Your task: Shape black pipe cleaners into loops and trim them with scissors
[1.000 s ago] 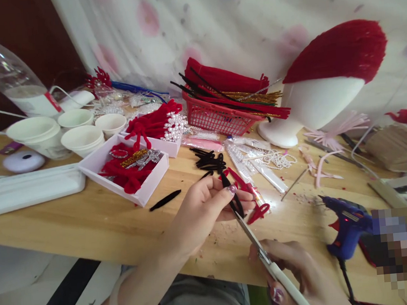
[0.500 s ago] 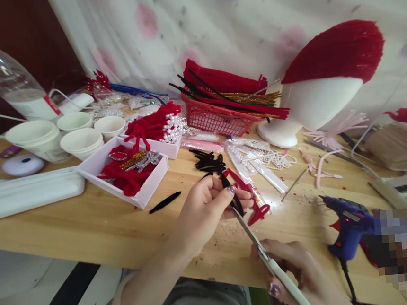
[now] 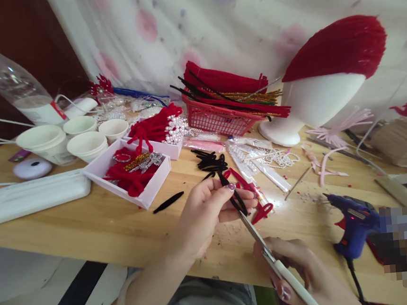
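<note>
Gripping scissors (image 3: 256, 234), the right hand (image 3: 307, 258) sets the blades at the lower end of a black fuzzy strip (image 3: 241, 202) pinched in the left hand (image 3: 206, 207), pose barely changed over the last second, so this step seems still in hand, above a littered wooden table (image 3: 117, 229), red basket (image 3: 218, 118) behind, spotted curtain (image 3: 210, 33) beyond.

Slants the left forearm (image 3: 164, 274) up from the lower edge. Pinches with the left hand (image 3: 208, 204) near the centre, laying the left thumb (image 3: 222, 199) on top and pointing the lower fingers (image 3: 228, 215) rightward. Grips with the right hand (image 3: 313, 266) at lower right, bending the right index finger (image 3: 286, 247) above the right thumb (image 3: 284, 291). Holds both hands near each other, apart.
</note>
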Action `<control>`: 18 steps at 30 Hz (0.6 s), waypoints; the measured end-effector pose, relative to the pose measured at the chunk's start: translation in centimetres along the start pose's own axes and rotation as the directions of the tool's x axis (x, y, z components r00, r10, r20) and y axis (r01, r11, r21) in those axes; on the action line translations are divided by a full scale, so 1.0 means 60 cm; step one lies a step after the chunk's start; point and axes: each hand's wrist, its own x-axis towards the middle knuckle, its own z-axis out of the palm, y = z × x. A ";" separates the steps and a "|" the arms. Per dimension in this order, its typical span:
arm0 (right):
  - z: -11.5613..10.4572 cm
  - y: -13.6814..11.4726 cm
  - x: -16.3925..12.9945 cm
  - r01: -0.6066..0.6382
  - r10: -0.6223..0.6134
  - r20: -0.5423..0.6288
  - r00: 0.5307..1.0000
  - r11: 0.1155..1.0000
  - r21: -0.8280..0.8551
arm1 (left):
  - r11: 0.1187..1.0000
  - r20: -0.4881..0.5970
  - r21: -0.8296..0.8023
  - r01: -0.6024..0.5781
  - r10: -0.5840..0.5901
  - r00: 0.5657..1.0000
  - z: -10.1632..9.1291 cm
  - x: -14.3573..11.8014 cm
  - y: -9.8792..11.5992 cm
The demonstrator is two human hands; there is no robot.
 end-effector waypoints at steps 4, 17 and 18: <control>-0.001 0.015 -0.014 -0.016 0.016 -0.024 1.000 1.000 -0.002 | 1.000 0.010 0.001 0.010 -0.010 1.000 0.002 0.000 0.001; -0.002 0.021 -0.018 -0.083 0.081 -0.029 0.996 0.995 -0.047 | 0.994 0.000 0.058 0.092 -0.092 0.996 0.002 0.009 0.007; -0.003 0.020 -0.017 -0.071 0.071 -0.010 0.997 0.997 -0.042 | 0.994 -0.001 0.063 0.093 -0.094 0.996 0.002 0.010 0.007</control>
